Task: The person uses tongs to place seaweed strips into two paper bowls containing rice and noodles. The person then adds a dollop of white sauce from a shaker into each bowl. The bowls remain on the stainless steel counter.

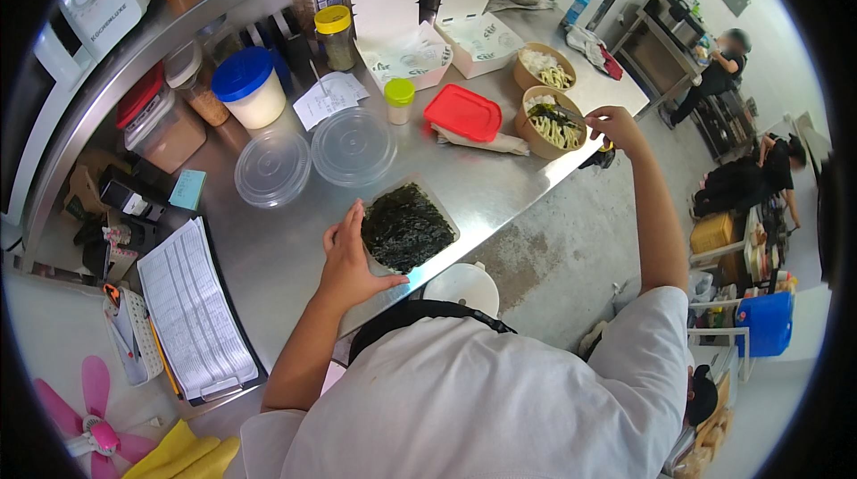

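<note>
The left hand point(350, 258) grasps the tub point(447, 210), its fingers along the left side and its thumb at the near edge. The tub is clear and squarish, filled with dark sheets point(409, 227), and is located at the front edge of the steel surface point(268, 251).

The right hand point(611, 128) is extended to the far right, just beside the rim of the near bowl point(532, 137), with its fingers bent together. It is small in this view, so one cannot tell whether it pinches something. This brown bowl contains white food, pale strips and some dark pieces. Just behind it stands the second bowl point(523, 78), with similar white and pale food.

To the left of the bowls there is a red-lidded box point(464, 113), and then a small jar point(399, 102) with yellow-green cap. Two clear round lids point(272, 168) lie side by side between this jar and the clipboard point(198, 305).
</note>
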Demonstrator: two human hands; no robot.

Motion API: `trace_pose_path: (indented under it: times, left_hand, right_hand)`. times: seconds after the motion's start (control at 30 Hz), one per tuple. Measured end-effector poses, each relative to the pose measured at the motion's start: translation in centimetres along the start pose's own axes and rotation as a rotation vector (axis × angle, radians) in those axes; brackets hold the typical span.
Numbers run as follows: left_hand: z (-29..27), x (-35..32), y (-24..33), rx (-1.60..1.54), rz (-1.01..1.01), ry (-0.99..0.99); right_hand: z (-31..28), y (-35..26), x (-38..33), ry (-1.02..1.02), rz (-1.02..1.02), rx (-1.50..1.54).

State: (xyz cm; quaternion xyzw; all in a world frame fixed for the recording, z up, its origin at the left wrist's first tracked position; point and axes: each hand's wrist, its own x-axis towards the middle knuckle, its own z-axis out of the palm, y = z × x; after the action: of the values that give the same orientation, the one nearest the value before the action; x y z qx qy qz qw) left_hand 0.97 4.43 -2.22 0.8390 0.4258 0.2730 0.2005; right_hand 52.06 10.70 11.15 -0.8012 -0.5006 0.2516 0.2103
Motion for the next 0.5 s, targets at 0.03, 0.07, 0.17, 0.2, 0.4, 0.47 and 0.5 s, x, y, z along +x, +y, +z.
trace_pose_path:
  times: [0.03,0.07,0.17,0.2,0.4,0.47,0.5]
  left_hand:
    - [0.0,0.0,0.0,-0.003,0.004,0.005]
    - [0.0,0.0,0.0,0.002,0.001,-0.001]
    - [0.1,0.0,-0.1,0.008,0.009,0.006]
    - [0.1,0.0,-0.1,0.01,0.012,0.008]
    - [0.1,-0.1,-0.2,0.018,0.007,-0.001]
    - [0.1,-0.1,-0.2,0.018,0.008,-0.001]
    - [0.1,-0.1,-0.2,0.017,0.013,0.003]
  right_hand:
    - [-0.2,-0.2,0.2,0.005,-0.024,-0.037]
    - [-0.3,-0.3,0.3,0.011,-0.046,-0.069]
    - [-0.7,-0.7,0.3,0.016,-0.084,-0.156]
    - [-0.9,-0.8,0.2,0.02,-0.088,-0.184]
    - [-1.2,-1.3,-0.4,0.077,-0.088,-0.273]
    - [-1.4,-1.4,-0.7,0.086,-0.092,-0.29]
    - [-1.6,-1.5,-0.9,0.097,-0.072,-0.298]
